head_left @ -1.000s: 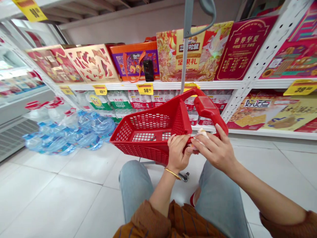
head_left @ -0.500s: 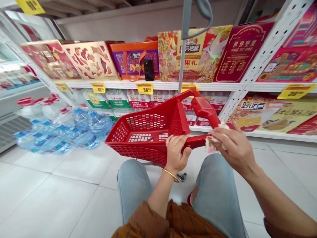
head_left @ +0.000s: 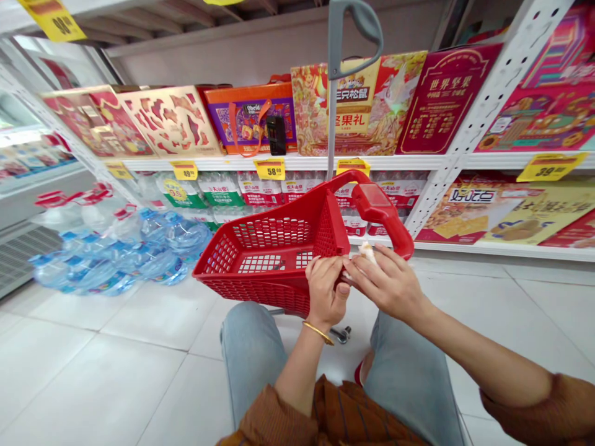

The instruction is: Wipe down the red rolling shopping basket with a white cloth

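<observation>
Whereas the right hand (head_left: 393, 282) was at the handle's (head_left: 379, 203) right corner half a second ago, it now pinches the white wipe (head_left: 367, 253) farther left, beside the left hand (head_left: 326, 292). The left hand grips the near rim of the red basket (head_left: 260, 290), located before the shelf (head_left: 404, 162). This return suggests repeated strokes along the handle.

Basket (head_left: 260, 292) was red, walls pierced in lattice pattern. Cloth (head_left: 367, 252) showed white with yellowish patch. Shirt (head_left: 353, 418) was brown with dark stripes; jeans (head_left: 253, 353) were light blue; bangle (head_left: 318, 333) was gold. Upright handle (head_left: 334, 43) was grey, device (head_left: 276, 135) black. Price tags (head_left: 270, 170) were yellow with black figures. Bottles (head_left: 109, 272) were translucent blue. Shelf rail (head_left: 400, 162) and floor tiles (head_left: 125, 371) were white.
</observation>
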The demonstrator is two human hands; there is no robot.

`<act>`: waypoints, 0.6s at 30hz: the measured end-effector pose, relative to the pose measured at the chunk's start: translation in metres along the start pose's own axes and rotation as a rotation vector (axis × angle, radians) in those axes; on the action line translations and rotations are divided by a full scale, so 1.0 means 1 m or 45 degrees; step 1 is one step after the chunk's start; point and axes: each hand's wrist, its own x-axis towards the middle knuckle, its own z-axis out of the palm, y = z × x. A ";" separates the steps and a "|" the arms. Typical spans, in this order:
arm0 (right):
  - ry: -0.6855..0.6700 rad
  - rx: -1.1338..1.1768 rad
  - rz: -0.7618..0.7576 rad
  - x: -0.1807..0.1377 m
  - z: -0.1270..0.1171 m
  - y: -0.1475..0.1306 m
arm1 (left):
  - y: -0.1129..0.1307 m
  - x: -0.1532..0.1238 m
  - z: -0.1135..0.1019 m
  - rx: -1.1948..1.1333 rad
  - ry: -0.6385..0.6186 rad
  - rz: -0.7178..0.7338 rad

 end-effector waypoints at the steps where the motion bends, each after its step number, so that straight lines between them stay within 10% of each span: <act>1: 0.014 0.009 -0.035 -0.004 0.000 0.005 | 0.000 0.000 0.000 0.003 0.001 0.002; 18: 0.050 0.375 0.137 -0.012 -0.021 0.046 | 0.000 -0.002 -0.003 0.031 0.029 0.015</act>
